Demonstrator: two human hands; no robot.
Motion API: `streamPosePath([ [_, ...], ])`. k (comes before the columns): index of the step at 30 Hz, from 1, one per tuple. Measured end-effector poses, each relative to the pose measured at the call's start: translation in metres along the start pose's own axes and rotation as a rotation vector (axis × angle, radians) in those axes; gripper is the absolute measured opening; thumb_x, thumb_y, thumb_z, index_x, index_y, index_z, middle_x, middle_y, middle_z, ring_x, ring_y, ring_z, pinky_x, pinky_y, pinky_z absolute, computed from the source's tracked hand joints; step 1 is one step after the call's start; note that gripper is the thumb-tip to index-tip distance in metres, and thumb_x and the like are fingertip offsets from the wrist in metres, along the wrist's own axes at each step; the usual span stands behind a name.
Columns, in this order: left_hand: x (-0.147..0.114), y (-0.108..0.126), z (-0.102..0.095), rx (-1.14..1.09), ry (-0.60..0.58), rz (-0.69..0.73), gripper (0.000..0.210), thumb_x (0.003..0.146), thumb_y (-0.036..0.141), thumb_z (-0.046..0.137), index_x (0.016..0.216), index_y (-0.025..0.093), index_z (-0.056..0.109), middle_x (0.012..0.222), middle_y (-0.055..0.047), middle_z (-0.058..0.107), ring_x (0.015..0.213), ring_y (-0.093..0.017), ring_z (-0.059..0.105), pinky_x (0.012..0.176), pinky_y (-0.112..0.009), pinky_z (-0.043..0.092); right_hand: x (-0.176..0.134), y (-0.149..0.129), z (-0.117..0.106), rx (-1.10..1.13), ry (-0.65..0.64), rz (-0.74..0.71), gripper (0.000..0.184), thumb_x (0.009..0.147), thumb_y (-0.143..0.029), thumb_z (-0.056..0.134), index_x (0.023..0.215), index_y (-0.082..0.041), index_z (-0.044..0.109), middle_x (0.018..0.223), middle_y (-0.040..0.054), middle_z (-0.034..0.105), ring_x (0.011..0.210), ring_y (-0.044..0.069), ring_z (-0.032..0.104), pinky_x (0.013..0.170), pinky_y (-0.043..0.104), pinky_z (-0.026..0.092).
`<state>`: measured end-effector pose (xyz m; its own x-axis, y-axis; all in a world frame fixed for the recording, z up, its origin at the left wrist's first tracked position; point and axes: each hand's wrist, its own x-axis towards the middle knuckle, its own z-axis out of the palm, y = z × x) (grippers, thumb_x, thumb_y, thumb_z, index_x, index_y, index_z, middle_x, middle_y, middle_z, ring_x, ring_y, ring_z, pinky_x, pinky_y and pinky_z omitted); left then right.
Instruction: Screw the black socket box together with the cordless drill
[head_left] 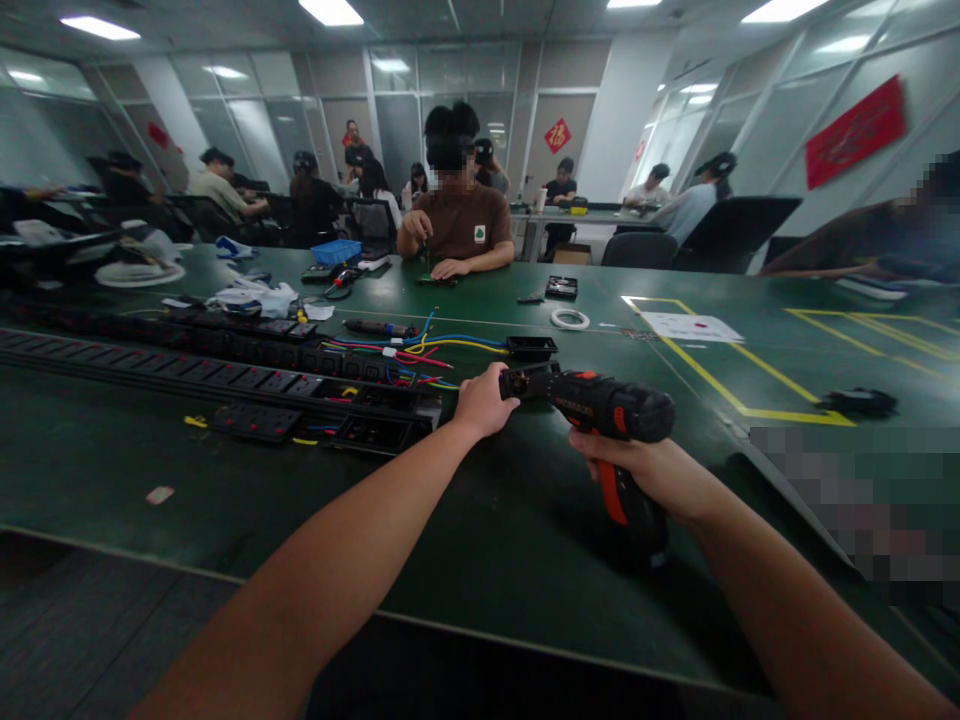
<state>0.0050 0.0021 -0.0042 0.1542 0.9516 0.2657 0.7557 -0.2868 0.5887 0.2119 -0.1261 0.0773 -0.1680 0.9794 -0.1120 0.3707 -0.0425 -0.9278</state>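
Observation:
My right hand is wrapped round the handle of a black and orange cordless drill, whose nose points left. My left hand is closed on a small black plastic part, right at the drill's front end. Whether the bit touches the part I cannot tell. Just behind, a black rectangular housing lies with blue, yellow and red wires running to its left. Left of my hand stretches a long black power strip with a row of sockets. A shorter black socket panel lies in front of it.
Across the green table, a person in a brown shirt works with a screwdriver. A blue basket, a dark screwdriver-like tool, a white tape roll and a paper sheet lie about. Yellow tape marks the right side.

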Motion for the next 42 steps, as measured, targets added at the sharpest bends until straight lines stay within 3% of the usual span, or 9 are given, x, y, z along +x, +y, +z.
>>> streamPosePath([
  [26, 0.0007, 0.0006, -0.0012, 0.003, 0.002, 0.006, 0.054, 0.086, 0.032, 0.078, 0.134, 0.025, 0.054, 0.129, -0.009, 0.073, 0.12, -0.03, 0.068, 0.108, -0.043, 0.044, 0.0005, 0.0001, -0.0012, -0.022, -0.008, -0.02, 0.035, 0.076, -0.053, 0.079, 0.089, -0.022, 0.068, 0.065, -0.0016, 0.063, 0.06, 0.019, 0.058, 0.06, 0.033, 0.044],
  [34, -0.0021, 0.0028, -0.0039, 0.0, -0.006, -0.015, 0.054, 0.086, 0.033, 0.078, 0.134, 0.026, 0.054, 0.132, -0.009, 0.072, 0.124, -0.03, 0.066, 0.109, -0.043, 0.043, 0.0018, 0.002, -0.0014, -0.015, -0.002, -0.01, 0.042, 0.074, -0.055, 0.081, 0.099, -0.022, 0.07, 0.065, -0.002, 0.063, 0.06, 0.02, 0.058, 0.06, 0.034, 0.044],
  [42, -0.001, 0.0015, -0.0027, -0.009, -0.002, -0.002, 0.055, 0.086, 0.032, 0.078, 0.134, 0.026, 0.054, 0.131, -0.009, 0.072, 0.124, -0.03, 0.066, 0.11, -0.043, 0.043, 0.0026, 0.0022, -0.0027, -0.021, -0.013, 0.004, 0.041, 0.075, -0.056, 0.08, 0.096, -0.023, 0.07, 0.065, -0.0021, 0.063, 0.06, 0.02, 0.057, 0.06, 0.034, 0.044],
])
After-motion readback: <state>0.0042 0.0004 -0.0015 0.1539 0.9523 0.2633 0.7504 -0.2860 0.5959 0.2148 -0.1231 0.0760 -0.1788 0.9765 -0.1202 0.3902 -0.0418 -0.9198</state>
